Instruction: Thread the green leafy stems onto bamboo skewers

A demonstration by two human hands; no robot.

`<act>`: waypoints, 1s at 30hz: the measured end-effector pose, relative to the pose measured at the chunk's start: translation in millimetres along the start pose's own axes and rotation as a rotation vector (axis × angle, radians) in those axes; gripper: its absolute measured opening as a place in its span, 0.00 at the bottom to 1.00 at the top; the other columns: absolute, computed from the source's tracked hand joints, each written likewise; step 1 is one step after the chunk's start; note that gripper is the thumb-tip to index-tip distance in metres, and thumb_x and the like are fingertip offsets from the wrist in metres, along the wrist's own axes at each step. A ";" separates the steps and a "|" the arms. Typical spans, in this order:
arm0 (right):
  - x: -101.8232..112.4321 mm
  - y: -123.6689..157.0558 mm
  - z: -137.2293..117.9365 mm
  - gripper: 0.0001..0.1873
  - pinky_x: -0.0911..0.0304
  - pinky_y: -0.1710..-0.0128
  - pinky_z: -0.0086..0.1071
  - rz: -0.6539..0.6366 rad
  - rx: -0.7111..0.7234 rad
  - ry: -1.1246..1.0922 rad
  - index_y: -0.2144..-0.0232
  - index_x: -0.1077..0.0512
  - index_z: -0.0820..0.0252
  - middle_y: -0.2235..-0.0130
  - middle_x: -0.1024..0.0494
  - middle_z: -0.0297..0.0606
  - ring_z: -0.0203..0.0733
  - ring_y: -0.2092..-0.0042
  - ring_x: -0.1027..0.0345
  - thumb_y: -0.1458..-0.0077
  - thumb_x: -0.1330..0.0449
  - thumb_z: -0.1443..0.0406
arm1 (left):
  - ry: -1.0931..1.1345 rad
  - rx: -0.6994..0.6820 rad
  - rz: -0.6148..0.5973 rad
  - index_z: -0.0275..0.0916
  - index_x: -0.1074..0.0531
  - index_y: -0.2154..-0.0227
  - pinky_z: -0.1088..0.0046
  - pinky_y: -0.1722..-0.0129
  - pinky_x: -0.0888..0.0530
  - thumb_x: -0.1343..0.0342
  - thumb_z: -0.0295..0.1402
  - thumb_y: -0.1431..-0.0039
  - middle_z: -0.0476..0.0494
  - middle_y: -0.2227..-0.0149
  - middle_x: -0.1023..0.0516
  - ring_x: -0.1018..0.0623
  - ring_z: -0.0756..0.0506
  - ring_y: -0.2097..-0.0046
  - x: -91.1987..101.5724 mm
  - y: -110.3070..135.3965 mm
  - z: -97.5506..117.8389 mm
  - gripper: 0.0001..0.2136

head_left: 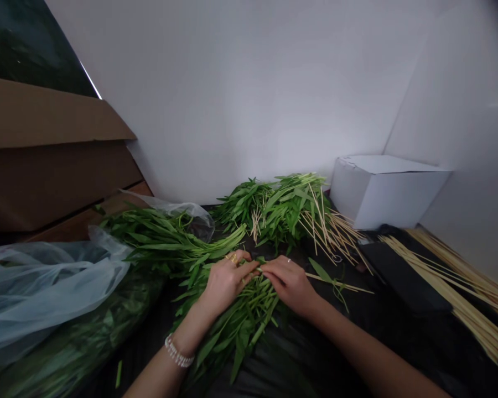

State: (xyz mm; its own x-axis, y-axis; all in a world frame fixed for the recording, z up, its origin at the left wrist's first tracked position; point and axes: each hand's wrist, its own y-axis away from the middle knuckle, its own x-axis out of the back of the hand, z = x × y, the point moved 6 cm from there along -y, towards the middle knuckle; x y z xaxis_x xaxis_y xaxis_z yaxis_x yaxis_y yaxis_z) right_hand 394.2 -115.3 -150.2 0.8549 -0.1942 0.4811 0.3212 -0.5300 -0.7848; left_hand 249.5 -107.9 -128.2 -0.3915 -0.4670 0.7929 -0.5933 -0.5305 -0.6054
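Note:
My left hand (226, 279), with rings and a white beaded bracelet (177, 351), is pinched closed over a pile of leafy green stems (249, 315). My right hand (289, 282) is closed too, its fingertips meeting the left ones. A bit of green leaf (262, 259) shows at the fingertips; my fingers hide most of what they grip. Just right of my right hand lie thin wooden skewers (348, 284) and a loose leaf (320, 270) with a curled stem. More long-leaved greens (157, 235) lie to the left of my hands.
Threaded-looking bunches of greens with skewers (294, 204) sit at the back, before a white box (398, 190). Bundles of skewers (452, 298) and a dark flat object (404, 279) lie right. Plastic bags (53, 287) of greens and a cardboard box (53, 177) stand left.

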 end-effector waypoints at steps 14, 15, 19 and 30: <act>-8.7 -0.7 -9.3 0.12 0.50 0.62 0.37 -0.136 0.084 0.463 0.68 0.27 0.59 0.73 0.27 0.36 0.41 0.65 0.40 0.36 0.48 0.66 | 0.051 -0.031 -0.091 0.39 0.24 0.67 0.68 0.64 0.32 0.46 0.29 0.42 0.46 0.72 0.24 0.28 0.46 0.68 -7.9 -1.2 8.1 0.05; -7.6 -2.0 -11.4 0.12 0.50 0.62 0.37 -0.126 0.092 0.443 0.69 0.27 0.59 0.74 0.28 0.36 0.41 0.65 0.40 0.36 0.49 0.66 | 0.085 0.005 -0.076 0.39 0.25 0.69 0.68 0.64 0.32 0.46 0.28 0.43 0.47 0.73 0.25 0.29 0.46 0.69 -7.4 -2.2 8.3 0.05; -2.2 -5.7 -15.7 0.14 0.49 0.60 0.36 -0.084 0.087 0.385 0.69 0.27 0.60 0.72 0.27 0.36 0.40 0.64 0.40 0.35 0.50 0.66 | 0.295 0.186 0.004 0.39 0.26 0.73 0.69 0.63 0.33 0.48 0.25 0.46 0.49 0.75 0.25 0.29 0.48 0.70 -5.7 -7.0 4.3 0.07; 14.3 -6.9 13.4 0.13 0.49 0.60 0.37 -0.097 -0.073 0.549 0.61 0.26 0.61 0.70 0.25 0.40 0.43 0.62 0.38 0.36 0.51 0.67 | 0.046 0.595 0.356 0.42 0.28 0.66 0.60 0.49 0.36 0.54 0.36 0.36 0.44 0.61 0.22 0.30 0.41 0.51 51.7 16.2 -83.1 0.10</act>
State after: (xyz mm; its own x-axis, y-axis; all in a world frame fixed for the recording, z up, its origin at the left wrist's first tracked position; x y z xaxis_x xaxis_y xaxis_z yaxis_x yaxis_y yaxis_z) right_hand 409.7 -103.3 -143.2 0.4793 -0.5323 0.6978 0.3421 -0.6189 -0.7071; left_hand 161.3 -81.8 -91.3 -0.5279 -0.6614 0.5329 0.0583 -0.6541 -0.7541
